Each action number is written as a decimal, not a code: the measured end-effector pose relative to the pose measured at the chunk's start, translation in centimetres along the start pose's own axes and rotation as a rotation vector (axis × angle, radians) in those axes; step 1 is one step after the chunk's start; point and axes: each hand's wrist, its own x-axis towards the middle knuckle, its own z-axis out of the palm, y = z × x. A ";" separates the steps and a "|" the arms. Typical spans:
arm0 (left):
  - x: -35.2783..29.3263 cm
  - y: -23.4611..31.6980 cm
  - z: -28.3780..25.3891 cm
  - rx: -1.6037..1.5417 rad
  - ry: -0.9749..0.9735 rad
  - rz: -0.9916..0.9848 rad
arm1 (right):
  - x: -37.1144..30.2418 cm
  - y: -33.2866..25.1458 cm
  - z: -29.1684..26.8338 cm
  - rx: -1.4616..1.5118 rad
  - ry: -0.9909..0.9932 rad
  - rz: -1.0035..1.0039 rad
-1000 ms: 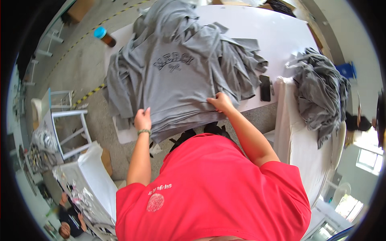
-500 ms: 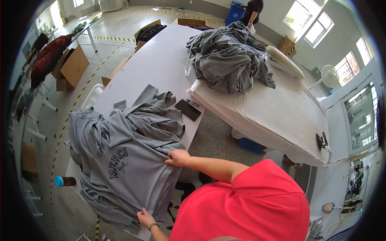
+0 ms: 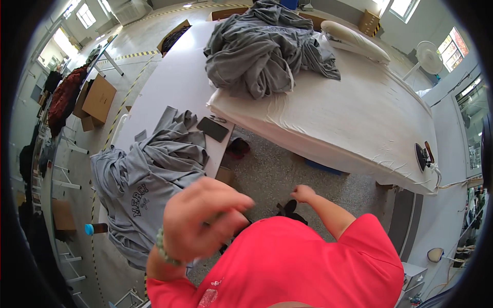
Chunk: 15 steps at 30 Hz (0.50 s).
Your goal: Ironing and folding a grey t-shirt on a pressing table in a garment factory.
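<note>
My left hand [image 3: 200, 220] is raised close to the camera, blurred, its fingers curled in with nothing visible in them; a green bead bracelet circles the wrist. My right hand [image 3: 303, 193] hangs over the floor in front of my red shirt, fingers curled and empty. A grey sweatshirt with dark lettering [image 3: 149, 179] lies spread and partly folded on the white table [image 3: 164, 87] at my left, with neither hand touching it. A black phone [image 3: 213, 129] rests beside it near the table's edge.
A heap of grey garments [image 3: 262, 46] lies on a padded white ironing table [image 3: 354, 123], with an iron [image 3: 423, 155] at its right end. A fan [image 3: 429, 54], cardboard boxes [image 3: 97, 100] and a blue-capped bottle [image 3: 95, 228] stand around.
Both hands have come off the grey sweatshirt. My left hand rose toward the camera, my right drew back over the floor, and the view swung toward the ironing table.
</note>
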 end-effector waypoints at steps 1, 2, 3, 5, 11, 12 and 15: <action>2.5 3.7 1.7 -0.012 -0.126 0.111 | -0.6 4.9 -0.1 0.184 0.017 0.086; 4.8 6.5 3.6 0.008 -0.207 0.203 | -1.1 9.7 -0.1 0.367 0.033 0.179; 6.6 8.3 5.8 0.025 -0.289 0.293 | -2.0 14.2 0.3 0.479 0.088 0.250; 9.8 9.5 9.1 0.004 -0.356 0.337 | -2.9 21.1 0.2 0.618 0.164 0.357; 16.9 10.3 22.4 -0.171 -0.424 0.572 | -11.2 40.7 10.9 1.021 0.310 0.667; 17.5 10.1 24.5 -0.195 -0.314 0.568 | -12.6 42.1 12.6 1.076 0.295 0.695; 20.2 9.3 26.1 -0.104 -0.334 0.666 | -13.6 42.2 15.5 1.181 0.279 0.726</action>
